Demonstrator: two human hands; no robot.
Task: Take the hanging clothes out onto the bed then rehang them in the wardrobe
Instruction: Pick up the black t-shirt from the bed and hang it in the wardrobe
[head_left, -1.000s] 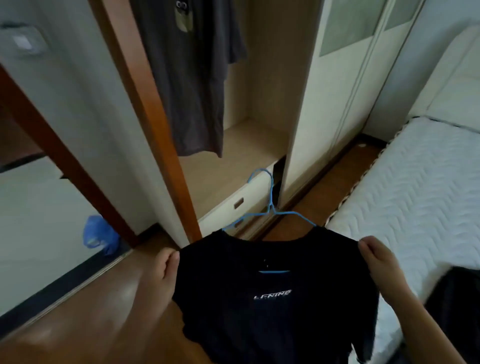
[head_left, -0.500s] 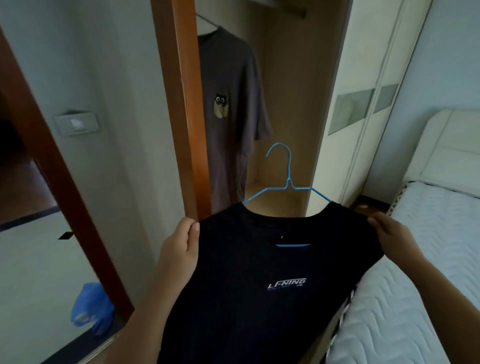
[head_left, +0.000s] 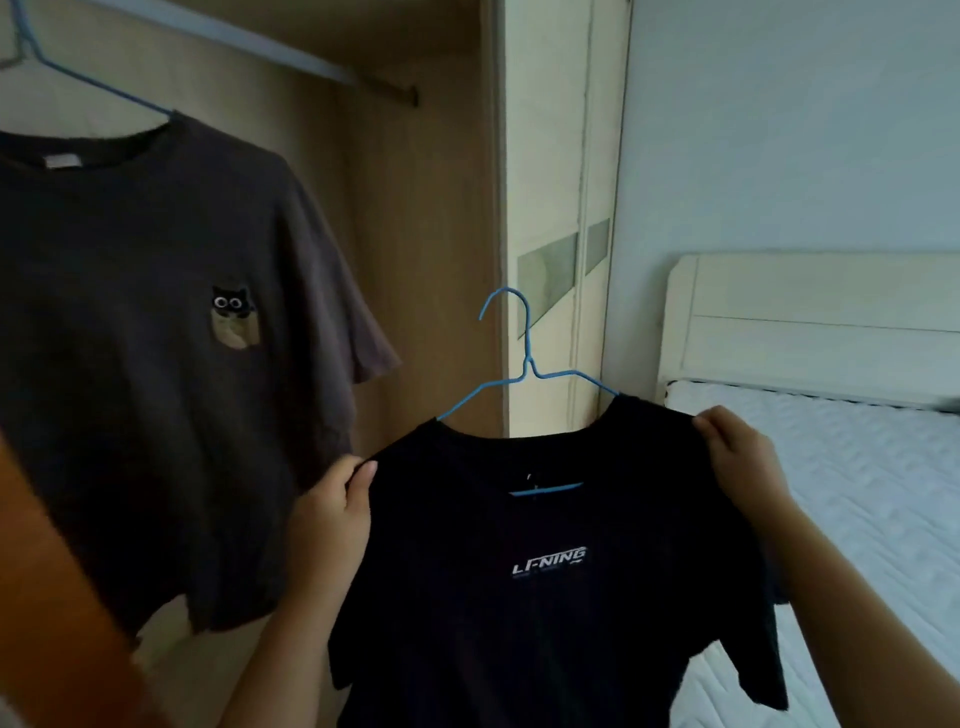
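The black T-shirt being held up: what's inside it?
A blue wire hanger sits inside the black T-shirt: its hook and sloping arms stick out, and a bit of bar shows in the neckline. The hanger's ends are covered by cloth.

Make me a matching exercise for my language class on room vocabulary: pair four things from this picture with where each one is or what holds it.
Things
1. black Li-Ning T-shirt
2. grey cat-pocket T-shirt
3. wardrobe rail
4. white mattress

Places
A. runs across the top of the wardrobe
B. lies on the right, below the headboard
C. held at the shoulders by the left hand and right hand
D. hangs inside the wardrobe on a blue hanger

Pairs: 1-C, 2-D, 3-A, 4-B
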